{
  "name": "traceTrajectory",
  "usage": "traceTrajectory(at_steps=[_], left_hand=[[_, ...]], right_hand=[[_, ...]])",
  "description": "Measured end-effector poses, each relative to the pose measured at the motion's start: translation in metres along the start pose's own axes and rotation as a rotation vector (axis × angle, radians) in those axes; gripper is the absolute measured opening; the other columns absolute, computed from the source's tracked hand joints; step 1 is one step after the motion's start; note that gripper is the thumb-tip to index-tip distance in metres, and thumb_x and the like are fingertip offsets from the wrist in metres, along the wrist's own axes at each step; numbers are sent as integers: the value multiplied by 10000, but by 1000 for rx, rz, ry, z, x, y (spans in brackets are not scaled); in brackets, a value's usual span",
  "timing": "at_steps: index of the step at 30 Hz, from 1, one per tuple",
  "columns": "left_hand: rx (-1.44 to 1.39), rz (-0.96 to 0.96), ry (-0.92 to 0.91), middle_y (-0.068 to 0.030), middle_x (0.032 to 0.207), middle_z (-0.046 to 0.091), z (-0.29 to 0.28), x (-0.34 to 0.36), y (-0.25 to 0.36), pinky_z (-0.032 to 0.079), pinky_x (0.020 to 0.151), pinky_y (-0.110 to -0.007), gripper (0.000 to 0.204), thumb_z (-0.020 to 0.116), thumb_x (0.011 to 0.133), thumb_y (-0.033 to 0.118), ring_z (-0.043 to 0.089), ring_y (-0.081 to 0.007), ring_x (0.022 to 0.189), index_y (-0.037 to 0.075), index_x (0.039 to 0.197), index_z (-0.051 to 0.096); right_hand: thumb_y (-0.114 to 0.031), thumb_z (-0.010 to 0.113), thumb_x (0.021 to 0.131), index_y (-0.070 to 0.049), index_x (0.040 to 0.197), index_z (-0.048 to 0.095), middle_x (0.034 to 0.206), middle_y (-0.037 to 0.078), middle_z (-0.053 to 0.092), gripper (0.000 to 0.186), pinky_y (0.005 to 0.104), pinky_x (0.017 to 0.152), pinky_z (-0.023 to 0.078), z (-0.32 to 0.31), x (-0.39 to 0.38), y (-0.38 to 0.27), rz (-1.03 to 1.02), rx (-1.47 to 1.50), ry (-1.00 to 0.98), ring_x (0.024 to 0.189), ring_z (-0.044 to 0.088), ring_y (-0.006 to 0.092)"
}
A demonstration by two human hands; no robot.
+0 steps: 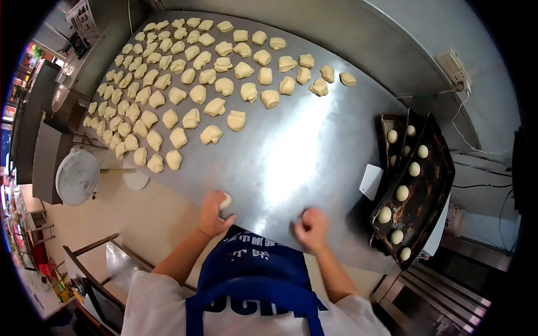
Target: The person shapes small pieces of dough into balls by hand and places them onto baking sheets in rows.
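My left hand (214,214) curves around a small, pale dough ball (226,201) at the near edge of the steel table (241,168), palm side over it. Part of the ball shows past the fingers. To the right, my right hand (311,228) is curled low over the tabletop and smeared by motion; whatever lies beneath its fingers is hidden. Many cut dough pieces (210,134) are spread in loose rows over the far left of the table. Smooth round dough balls (402,193) rest on dark baking trays (428,193) at the right.
A white dough scraper (370,182) lies beside the overlapping trays. Beyond the table's left edge stands a white fan (77,177). Metal walls border the far side, with a socket (453,68) and hanging cables on the right. A rack (95,274) stands at lower left.
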State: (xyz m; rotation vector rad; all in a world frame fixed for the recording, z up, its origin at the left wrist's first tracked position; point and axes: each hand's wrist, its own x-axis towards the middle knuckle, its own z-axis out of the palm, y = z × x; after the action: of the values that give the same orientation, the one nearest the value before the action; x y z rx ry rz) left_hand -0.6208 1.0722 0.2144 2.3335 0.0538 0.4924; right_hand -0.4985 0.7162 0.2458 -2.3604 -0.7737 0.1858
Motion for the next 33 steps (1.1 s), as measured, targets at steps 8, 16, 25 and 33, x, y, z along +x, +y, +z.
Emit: traceTrajectory(at_steps=[8,16,25,33], left_hand=[[213,249,-261,-21,928,683,52,142,-36,494,756,-454,410,896,686,488,638,-277,932,159,822,693],[-8,235,21,-55,870,654,36,98,-28,499,819,-468,357,920,665,285,634,-300,891,138,850,653],[150,160,-229,-49,861,661,64,171,-51,493,796,-486,351,883,715,382,635,-311,901,152,870,667],[-86,436,-233,-67,853,664,67,113,-2,542,798,-433,261,879,738,201,670,-321,925,130,772,630]], right_hand=[[-362,821,686,-171,736,632,788,4,620,273,432,781,440,17,158,4,-566,-232,237,819,601,237],[-226,837,685,-149,682,596,875,43,644,253,430,767,511,3,97,18,-273,-1,355,873,643,276],[-337,863,664,-149,750,638,800,19,604,306,409,766,504,8,218,39,-599,-136,202,837,611,242],[-253,841,744,-144,818,657,864,27,659,226,398,766,517,37,162,33,-491,126,209,842,633,256]])
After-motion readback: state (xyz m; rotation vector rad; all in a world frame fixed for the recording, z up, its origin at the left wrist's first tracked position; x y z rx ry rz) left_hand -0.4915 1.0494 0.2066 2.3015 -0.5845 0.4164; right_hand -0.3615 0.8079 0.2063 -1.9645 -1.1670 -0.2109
